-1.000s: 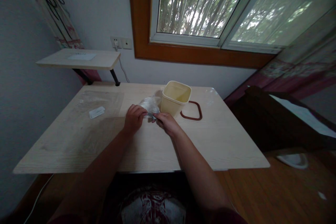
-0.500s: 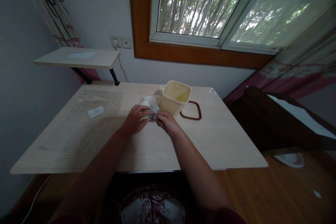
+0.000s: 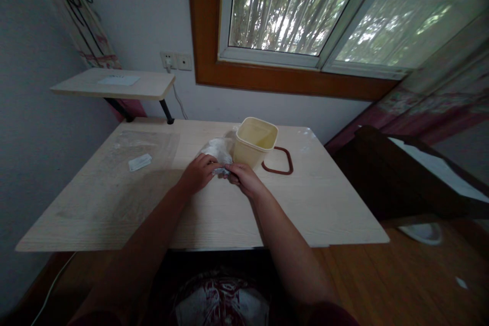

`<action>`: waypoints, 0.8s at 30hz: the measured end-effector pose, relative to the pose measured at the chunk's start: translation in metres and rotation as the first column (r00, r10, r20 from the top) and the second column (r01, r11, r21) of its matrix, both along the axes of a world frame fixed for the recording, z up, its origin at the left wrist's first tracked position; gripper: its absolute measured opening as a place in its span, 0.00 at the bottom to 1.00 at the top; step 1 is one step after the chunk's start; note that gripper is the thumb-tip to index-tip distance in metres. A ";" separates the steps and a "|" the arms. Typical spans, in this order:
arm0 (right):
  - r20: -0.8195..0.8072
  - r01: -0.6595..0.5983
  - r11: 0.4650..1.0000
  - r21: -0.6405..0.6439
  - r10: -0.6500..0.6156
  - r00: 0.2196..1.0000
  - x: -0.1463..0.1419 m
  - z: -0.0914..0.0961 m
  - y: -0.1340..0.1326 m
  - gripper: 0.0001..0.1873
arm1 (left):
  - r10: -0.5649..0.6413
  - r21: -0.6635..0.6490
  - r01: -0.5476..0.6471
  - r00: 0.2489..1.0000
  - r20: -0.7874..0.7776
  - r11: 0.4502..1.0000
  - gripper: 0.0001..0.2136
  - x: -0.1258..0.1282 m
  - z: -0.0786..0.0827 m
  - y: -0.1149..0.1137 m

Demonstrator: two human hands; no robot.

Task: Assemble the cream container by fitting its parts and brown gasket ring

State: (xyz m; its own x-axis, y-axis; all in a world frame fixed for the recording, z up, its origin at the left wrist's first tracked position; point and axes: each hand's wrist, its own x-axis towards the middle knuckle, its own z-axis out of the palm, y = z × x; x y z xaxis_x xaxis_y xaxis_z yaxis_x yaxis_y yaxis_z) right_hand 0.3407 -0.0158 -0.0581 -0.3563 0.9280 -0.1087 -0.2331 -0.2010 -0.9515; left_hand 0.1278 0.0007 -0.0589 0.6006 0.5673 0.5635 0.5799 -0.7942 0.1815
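Note:
Between my hands is a crumpled clear plastic bag (image 3: 218, 150), bunched up in front of a cream-coloured bin (image 3: 250, 150). My left hand (image 3: 197, 172) pinches the bag's near left edge. On the other side, my right hand (image 3: 243, 178) grips the bunched part of it, close to the foot of the bin. The bin stands upright with its mouth open. A brown, rounded-square ring (image 3: 279, 172) lies flat on the table (image 3: 324, 204), just right of the bin.
A flat clear plastic sheet (image 3: 114, 188) with a small white label (image 3: 139, 162) lies on the left. A raised shelf (image 3: 145, 81) on black legs holds a paper (image 3: 119, 80) at the back left. A wooden-framed window (image 3: 290, 81) is behind the table.
My left hand's fingers have closed in on the bag, and the bunched part between my hands is stretched a little. The bin and the ring have stayed put.

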 end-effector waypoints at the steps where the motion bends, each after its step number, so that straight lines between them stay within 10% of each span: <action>1: 0.005 -0.003 1.000 0.002 0.003 1.000 0.000 -0.001 0.000 0.20 | -0.001 0.002 0.001 1.000 -0.009 1.000 0.19 0.000 0.000 0.000; 24: 0.036 0.046 0.999 0.022 -0.047 0.998 -0.002 -0.005 -0.001 0.20 | -0.004 -0.387 0.142 0.941 0.337 0.911 0.13 0.005 0.006 -0.011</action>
